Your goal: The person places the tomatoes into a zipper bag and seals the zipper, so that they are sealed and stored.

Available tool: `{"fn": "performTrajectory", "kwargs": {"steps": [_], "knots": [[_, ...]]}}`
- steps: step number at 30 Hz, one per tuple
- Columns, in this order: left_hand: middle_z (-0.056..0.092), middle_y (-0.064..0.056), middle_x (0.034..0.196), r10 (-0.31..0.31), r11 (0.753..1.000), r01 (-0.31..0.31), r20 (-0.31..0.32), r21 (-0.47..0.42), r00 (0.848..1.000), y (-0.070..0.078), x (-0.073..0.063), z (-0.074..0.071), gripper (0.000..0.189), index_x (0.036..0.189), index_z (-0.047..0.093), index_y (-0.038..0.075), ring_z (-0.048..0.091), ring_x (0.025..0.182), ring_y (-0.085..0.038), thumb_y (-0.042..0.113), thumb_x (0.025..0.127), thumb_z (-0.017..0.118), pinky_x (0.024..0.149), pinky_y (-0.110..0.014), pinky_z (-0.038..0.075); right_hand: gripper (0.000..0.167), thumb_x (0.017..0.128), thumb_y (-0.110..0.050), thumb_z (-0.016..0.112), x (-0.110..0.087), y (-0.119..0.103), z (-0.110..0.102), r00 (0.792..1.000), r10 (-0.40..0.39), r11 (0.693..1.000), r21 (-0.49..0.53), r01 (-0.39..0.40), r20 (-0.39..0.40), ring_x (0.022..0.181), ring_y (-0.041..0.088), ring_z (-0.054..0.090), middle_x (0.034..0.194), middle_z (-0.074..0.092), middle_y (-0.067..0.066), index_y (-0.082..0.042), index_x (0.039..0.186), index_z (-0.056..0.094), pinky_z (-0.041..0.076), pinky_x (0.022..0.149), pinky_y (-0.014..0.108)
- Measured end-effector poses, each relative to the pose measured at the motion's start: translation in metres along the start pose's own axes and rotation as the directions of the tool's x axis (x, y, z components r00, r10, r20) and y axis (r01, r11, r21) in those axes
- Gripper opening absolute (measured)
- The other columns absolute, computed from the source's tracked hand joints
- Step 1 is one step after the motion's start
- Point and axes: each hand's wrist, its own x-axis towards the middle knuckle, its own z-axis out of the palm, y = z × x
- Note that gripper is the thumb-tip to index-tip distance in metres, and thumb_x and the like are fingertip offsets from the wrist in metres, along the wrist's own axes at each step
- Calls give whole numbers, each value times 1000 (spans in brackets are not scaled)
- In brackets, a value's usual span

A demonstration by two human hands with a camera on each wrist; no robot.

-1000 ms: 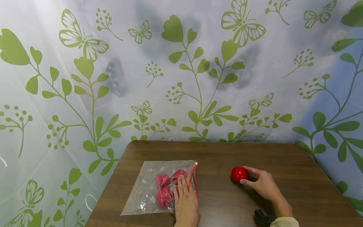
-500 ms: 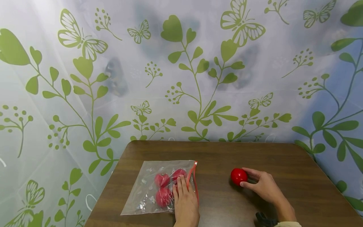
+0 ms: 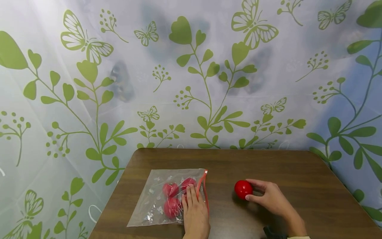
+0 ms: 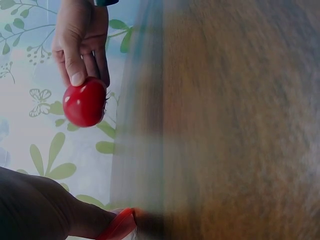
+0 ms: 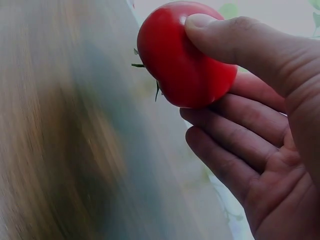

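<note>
A glossy red tomato point(image 3: 243, 190) is held above the table by my right hand point(image 3: 273, 200), pinched between thumb and fingers. In the right wrist view the thumb presses the side of the tomato point(image 5: 187, 55), and its green stem end faces the tabletop. To the left, a clear zip bag point(image 3: 146, 205) with a red-orange closure edge lies flat with several red tomatoes point(image 3: 172, 207) inside. My left hand point(image 3: 195, 212) rests on the bag near that edge, fingers straight, partly covering the contents. The left wrist view shows the hand point(image 4: 45, 205) darkly beside the red edge strip point(image 4: 120, 225).
The brown wooden table point(image 3: 226, 166) has rounded far corners. Behind it hangs a pale curtain point(image 3: 191, 83) printed with green leaves and butterflies. A dark band point(image 3: 273, 233) shows by my right wrist at the bottom edge.
My right hand has carried the tomato a short way left and slightly nearer to me. The left hand and the bag have stayed in place.
</note>
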Motion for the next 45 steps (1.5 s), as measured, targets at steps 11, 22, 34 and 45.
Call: {"fn": "performTrajectory", "kwargs": {"steps": [11, 22, 34, 45], "knots": [[46, -28, 168, -13, 1000, 13, 23, -19, 1000, 0, 2, -1, 104, 153, 56, -5, 41, 160, -45, 2, 59, 100, 130, -65, 33, 65, 90, -33, 92, 5, -15, 18, 992, -106, 993, 58, 102, 64, 126, 37, 75, 143, 72, 21, -3, 143, 70, 62, 101, 48], [44, -26, 170, -11, 1000, 12, 63, -8, 998, 1, 1, -2, 107, 154, 55, -4, 39, 161, -44, 6, 58, 102, 131, -64, 31, 64, 90, -33, 92, 13, -27, 39, 983, -161, 985, 76, 155, 83, 123, 33, 76, 141, 74, 18, -3, 142, 71, 62, 102, 46], [43, -26, 171, -12, 1000, 12, 82, 0, 997, 1, 1, -4, 102, 155, 54, -4, 37, 162, -44, 7, 65, 100, 132, -64, 29, 65, 89, -36, 92, 22, -41, 56, 982, -151, 987, 73, 144, 115, 124, 32, 76, 140, 74, 17, -5, 142, 71, 62, 103, 48], [38, -23, 175, -48, 999, 48, 153, 3, 987, 3, 3, -6, 102, 159, 52, -2, 32, 165, -42, 12, 70, 100, 134, -62, 26, 63, 90, -31, 92, 32, -53, 68, 972, -179, 982, 95, 166, 150, 125, 37, 76, 142, 73, 19, -6, 143, 71, 59, 105, 55]]}}
